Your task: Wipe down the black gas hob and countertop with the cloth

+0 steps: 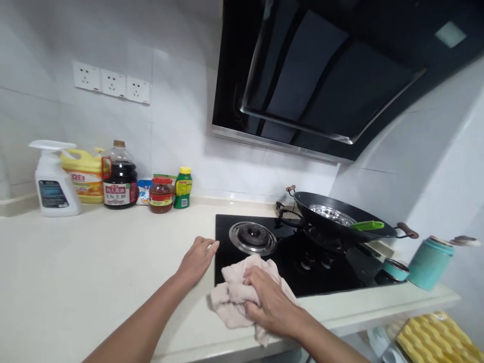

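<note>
My right hand (270,302) is closed on a bunched pale pink cloth (236,297). The cloth lies across the front left corner of the black glass gas stove (287,280) and spills onto the cream countertop (94,282). My left hand (198,259) rests on the counter beside the stove's left edge, its fingers curled in. A small whitish bit shows at its fingertips, too small to name. Just behind the cloth is the left burner (253,238), with no pan on it.
A black wok (302,206) with a metal strainer (333,215) and a green handle (366,226) sits on the right burner. Teal canister (431,264) and lid (396,269) stand right. Spray bottle (56,181), soy sauce bottle (120,176) and jar (162,195) line the wall. The range hood (302,75) overhangs.
</note>
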Demonstrator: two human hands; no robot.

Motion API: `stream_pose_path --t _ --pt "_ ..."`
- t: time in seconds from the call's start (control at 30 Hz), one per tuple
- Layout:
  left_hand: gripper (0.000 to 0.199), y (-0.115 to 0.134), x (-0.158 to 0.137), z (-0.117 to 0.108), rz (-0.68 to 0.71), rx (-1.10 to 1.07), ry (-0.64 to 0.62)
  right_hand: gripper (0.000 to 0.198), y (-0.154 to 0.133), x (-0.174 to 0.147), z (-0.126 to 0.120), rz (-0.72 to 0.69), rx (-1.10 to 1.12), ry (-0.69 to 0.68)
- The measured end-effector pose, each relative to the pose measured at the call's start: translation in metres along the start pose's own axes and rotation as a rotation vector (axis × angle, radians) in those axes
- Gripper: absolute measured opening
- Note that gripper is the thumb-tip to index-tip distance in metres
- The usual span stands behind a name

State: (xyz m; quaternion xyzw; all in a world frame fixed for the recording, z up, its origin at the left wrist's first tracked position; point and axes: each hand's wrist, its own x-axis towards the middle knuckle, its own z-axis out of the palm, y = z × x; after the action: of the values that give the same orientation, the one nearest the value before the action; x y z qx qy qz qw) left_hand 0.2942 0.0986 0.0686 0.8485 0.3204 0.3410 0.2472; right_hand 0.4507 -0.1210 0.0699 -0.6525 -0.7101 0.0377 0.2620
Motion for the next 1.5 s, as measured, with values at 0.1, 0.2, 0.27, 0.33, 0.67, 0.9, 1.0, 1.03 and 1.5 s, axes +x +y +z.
stream_pose_path --t 0.1,0.2,0.27,0.33,0.67,0.9,1.0,1.03,1.5 --pt "0.053 0.002 -0.001 -0.001 -0.010 -0.026 -0.020 0.030 0.024 -0.002 -0.013 0.165 -0.108 0.030" --pt "0.053 0.005 -0.002 -0.001 -0.019 -0.053 -0.033 0.033 0.056 0.008 -0.023 0.348 -0.272 0.057" --pt "0.054 0.006 -0.003 -0.001 -0.030 -0.059 -0.054 0.029 0.078 0.019 -0.029 0.423 -0.326 0.021" --pt "0.055 0.008 -0.005 -0.001 -0.041 -0.061 -0.082 0.026 0.097 0.033 -0.034 0.462 -0.346 -0.007" --pt "0.054 0.010 -0.006 -0.001 -0.008 0.025 -0.147 0.026 0.174 0.084 -0.076 0.677 -0.401 -0.106" --pt "0.052 0.003 -0.002 0.003 0.037 0.079 -0.151 0.052 0.215 0.083 -0.105 0.864 -0.487 -0.160" --pt "0.052 0.003 -0.002 0.003 0.049 0.076 -0.160 0.061 0.223 0.071 -0.114 0.951 -0.514 -0.158" --pt "0.051 0.003 -0.001 0.003 0.052 0.077 -0.162 0.061 0.224 0.067 -0.116 0.969 -0.517 -0.160" --pt "0.046 0.006 -0.002 0.004 0.057 0.088 -0.184 0.068 0.210 0.036 -0.137 1.095 -0.338 -0.180"
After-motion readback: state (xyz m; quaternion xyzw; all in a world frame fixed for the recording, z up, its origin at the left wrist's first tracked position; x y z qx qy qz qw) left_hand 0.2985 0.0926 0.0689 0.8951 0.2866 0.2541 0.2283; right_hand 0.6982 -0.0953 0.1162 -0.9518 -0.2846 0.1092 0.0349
